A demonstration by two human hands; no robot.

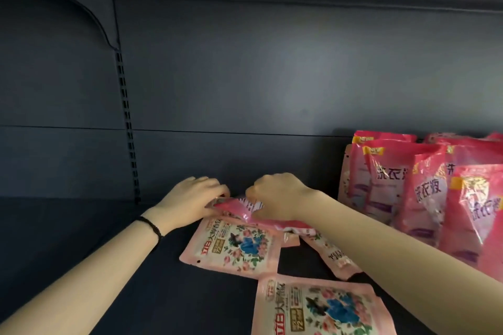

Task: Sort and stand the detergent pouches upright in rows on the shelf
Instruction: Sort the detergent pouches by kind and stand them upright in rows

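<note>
My upright pink pouches [424,193] each carry a yellow "NEW" tag and the characters 洗衣液. The flat floral pouches [234,247] in front of me show a red 立白 logo, 大师香氛 and "72".

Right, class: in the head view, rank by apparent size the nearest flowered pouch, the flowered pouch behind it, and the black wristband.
1. nearest flowered pouch, though nearness to the camera inflates it
2. farther flowered pouch
3. black wristband
</note>
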